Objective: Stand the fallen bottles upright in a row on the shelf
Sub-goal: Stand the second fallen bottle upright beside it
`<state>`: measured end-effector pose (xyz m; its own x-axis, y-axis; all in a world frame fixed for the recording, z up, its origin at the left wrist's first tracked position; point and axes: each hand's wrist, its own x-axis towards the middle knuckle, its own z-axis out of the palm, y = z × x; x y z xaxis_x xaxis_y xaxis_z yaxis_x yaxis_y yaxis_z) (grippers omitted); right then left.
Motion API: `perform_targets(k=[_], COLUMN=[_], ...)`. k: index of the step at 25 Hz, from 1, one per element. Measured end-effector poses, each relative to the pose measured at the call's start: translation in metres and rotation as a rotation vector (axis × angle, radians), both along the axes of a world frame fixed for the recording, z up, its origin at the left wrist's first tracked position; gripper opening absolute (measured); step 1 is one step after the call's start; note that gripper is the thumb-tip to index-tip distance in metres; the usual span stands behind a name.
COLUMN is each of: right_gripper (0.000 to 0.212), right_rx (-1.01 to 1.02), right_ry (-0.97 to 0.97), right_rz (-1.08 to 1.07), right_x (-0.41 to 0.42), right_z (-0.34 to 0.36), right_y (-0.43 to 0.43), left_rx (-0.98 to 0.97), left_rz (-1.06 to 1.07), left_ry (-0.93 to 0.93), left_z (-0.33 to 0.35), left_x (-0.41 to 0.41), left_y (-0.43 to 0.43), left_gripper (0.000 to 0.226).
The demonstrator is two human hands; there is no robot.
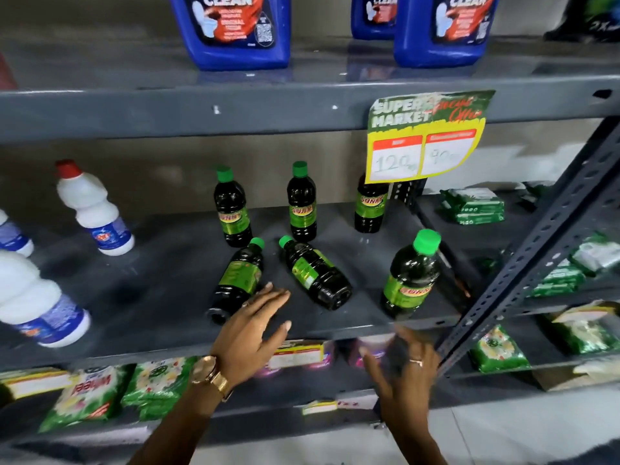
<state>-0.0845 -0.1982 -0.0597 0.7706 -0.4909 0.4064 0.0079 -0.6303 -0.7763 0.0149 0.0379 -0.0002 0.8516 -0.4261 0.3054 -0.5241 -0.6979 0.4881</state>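
Note:
Dark bottles with green caps and green labels sit on the grey middle shelf [161, 273]. Three stand upright at the back: a left one [232, 209], a middle one [301, 203] and a right one [370, 206] partly behind a price sign. A fourth [412, 276] stands near the front edge at the right. Two lie on their sides: one [240, 280] with its base toward me, another [315, 273] angled beside it. My left hand [251, 333], fingers spread, hovers at the base of the left fallen bottle, holding nothing. My right hand [402, 367], blurred, is below the shelf edge, empty.
White bottles [94, 213] stand at the shelf's left. Blue jugs [235, 28] fill the upper shelf. A yellow-green price sign [426, 139] hangs from that shelf's edge. A perforated grey upright [536, 250] slants at the right. Green packets [90, 394] lie on lower shelves.

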Motion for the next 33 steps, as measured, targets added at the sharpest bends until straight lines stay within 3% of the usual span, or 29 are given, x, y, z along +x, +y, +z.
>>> perform_targets(k=[3,5,7,9,12,15,21,25,29,33], right_gripper=[0.056,0.059,0.067,0.069,0.062,0.051,0.052,0.081,0.089,0.098], right_rx=[-0.183,-0.214,-0.311,-0.220,0.065,0.152,0.331,0.380,0.340,0.205], right_ry=[0.025,0.082,0.392,0.771,0.929,0.838,0.014,-0.041,-0.013,-0.029], right_rz=[0.240,0.207,0.193,0.235,0.306,0.262,0.052,0.051,0.110,-0.080], right_x=[0.020,0.072,0.131,0.172,0.191,0.189,0.176,0.178,0.172,0.173], right_z=[0.031,0.062,0.084,0.093,0.093,0.077,0.045,0.037,0.018,0.026], right_y=[0.043,0.051,0.050,0.045,0.039,0.039,0.076,0.084,0.078,0.091], left_rx=[-0.062,-0.081,-0.022,0.072,0.216,0.261,0.272,0.239,0.223,0.212], left_rz=[0.076,0.180,0.281,0.333,0.323,0.328,0.311,0.308,0.309,0.306], left_ry=[-0.063,-0.075,0.020,0.198,0.228,0.169,0.131,0.119,0.103,0.093], left_z=[0.022,0.021,0.008,-0.008,-0.032,-0.046,-0.049,-0.050,-0.052,-0.053], left_x=[0.010,0.033,0.059,0.080,0.095,0.099,0.103,0.102,0.105,0.105], left_y=[0.055,0.088,0.114,0.125,0.121,0.121,0.123,0.125,0.125,0.126], left_gripper=[0.044,0.040,0.040,0.048,0.054,0.053,0.054,0.054,0.053,0.053])
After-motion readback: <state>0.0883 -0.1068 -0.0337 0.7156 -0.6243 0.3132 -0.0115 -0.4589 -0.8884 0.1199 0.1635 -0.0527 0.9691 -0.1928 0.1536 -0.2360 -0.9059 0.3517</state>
